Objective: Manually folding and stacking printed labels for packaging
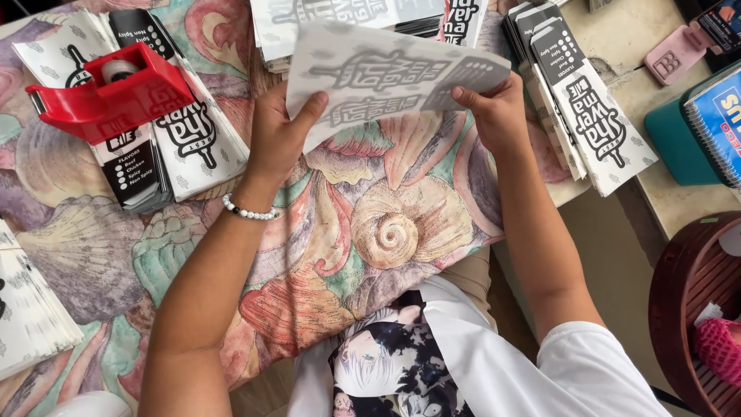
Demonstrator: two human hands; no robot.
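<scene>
Both hands grip one white printed paper sleeve [386, 77] above a seashell-patterned tablecloth [370, 232]: left hand [279, 135] pinching its lower left edge, right hand [494, 112] its right. A red tape dispenser [108, 93] sits on black-and-white sleeve stacks [185, 147] at left.

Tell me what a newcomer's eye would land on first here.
Probably the printed paper sheet held up at top centre, left hand on its left edge and right hand on its right. Next, the red tape dispenser at upper left, resting on a stack of printed paper sleeves, and the seashell-patterned cloth covering the table.
</scene>
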